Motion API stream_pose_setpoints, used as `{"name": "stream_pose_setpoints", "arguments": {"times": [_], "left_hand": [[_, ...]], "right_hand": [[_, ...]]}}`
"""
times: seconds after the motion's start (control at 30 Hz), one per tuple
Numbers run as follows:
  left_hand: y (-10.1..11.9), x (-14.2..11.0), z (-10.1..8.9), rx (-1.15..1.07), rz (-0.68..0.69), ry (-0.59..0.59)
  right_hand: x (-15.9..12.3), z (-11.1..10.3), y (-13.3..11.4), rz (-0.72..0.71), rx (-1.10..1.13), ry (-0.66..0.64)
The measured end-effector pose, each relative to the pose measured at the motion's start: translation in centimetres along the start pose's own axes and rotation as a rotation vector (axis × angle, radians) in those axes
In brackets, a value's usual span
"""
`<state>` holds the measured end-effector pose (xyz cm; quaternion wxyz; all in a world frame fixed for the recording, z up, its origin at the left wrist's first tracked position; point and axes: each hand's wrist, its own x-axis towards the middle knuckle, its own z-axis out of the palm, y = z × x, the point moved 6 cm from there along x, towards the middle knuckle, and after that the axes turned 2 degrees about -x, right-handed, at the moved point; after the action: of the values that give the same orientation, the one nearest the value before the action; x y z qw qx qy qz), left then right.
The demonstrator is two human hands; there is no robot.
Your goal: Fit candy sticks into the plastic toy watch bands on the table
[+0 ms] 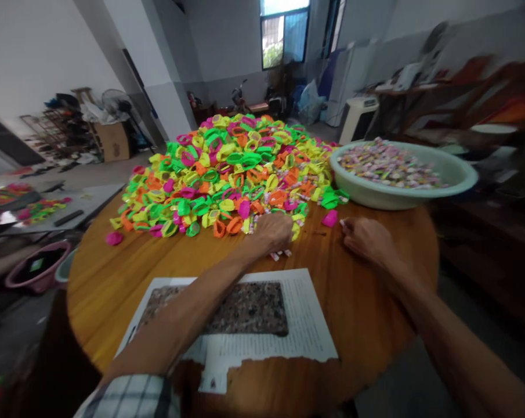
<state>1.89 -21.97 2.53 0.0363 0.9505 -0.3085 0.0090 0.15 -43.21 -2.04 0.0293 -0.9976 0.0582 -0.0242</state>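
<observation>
My left hand (274,231) is closed at the front edge of a heap of neon plastic toy watches (227,168), its fingers curled down and what they hold hidden. A few small wrapped candies (281,254) lie on the wood just below it. To the right, my right hand (366,237) is pinched shut low over the table, with a small whitish-pink wrapped candy (343,222) at its fingertips. Near those fingertips lie a pink plastic piece (330,218) and a green one (332,198).
A pale green basin (388,200) full of small wrapped candies stands at the right of the round wooden table (362,325). In front, a speckled stone slab (253,307) rests on printed paper (310,325). A pink tub (38,273) sits at left, below another table (88,203).
</observation>
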Motion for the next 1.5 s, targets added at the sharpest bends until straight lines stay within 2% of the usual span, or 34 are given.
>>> {"name": "stream_pose_setpoints", "arguments": {"times": [0.07,0.13,0.23,0.3,0.37,0.43,0.5,0.57,0.67,0.83,1.07,1.33,1.5], "left_hand": [[-0.1,-0.8,-0.6,-0.011,0.029,-0.009],[-0.6,-2.8,-1.7,-0.026,0.074,0.02],[-2.0,-8.4,-3.8,-0.094,0.18,0.154],[-3.5,-12.8,-4.4,-0.185,0.192,0.197],[-5.2,-16.7,-4.0,-0.24,0.146,0.167],[-6.4,-19.6,-2.9,-0.251,0.127,0.116],[-7.0,-21.3,-1.9,-0.259,0.147,0.096],[-7.1,-21.9,-1.3,-0.284,0.175,0.108],[-7.4,-22.0,-1.1,-0.334,0.177,0.165],[-7.4,-22.3,-1.1,-0.397,0.178,0.267],[-7.1,-22.8,-0.7,-0.328,0.182,0.35],[-6.8,-22.9,-0.8,-0.323,0.194,0.397],[-6.8,-23.0,-0.4,-0.327,0.21,0.439]], "right_hand": [[-0.7,-0.6,-0.5,-0.025,0.02,0.029],[-2.1,-1.8,-1.9,-0.098,0.163,0.132],[-5.9,-3.8,-5.7,-0.312,0.512,0.267],[-9.0,-4.4,-9.4,-0.487,0.647,0.234],[-11.8,-4.7,-13.2,-0.646,0.733,0.2],[-13.8,-4.4,-16.6,-0.745,0.742,0.146],[-15.0,-3.6,-19.2,-0.782,0.668,0.092],[-15.7,-2.6,-21.0,-0.789,0.569,0.066],[-16.1,-1.8,-22.3,-0.771,0.48,0.086],[-16.4,-1.8,-22.2,-0.704,0.596,0.135],[-16.8,-1.6,-22.6,-0.751,0.601,0.131],[-17.3,-1.7,-23.9,-0.774,0.293,0.218],[-17.8,-1.9,-24.8,-0.852,0.124,0.284]]}}
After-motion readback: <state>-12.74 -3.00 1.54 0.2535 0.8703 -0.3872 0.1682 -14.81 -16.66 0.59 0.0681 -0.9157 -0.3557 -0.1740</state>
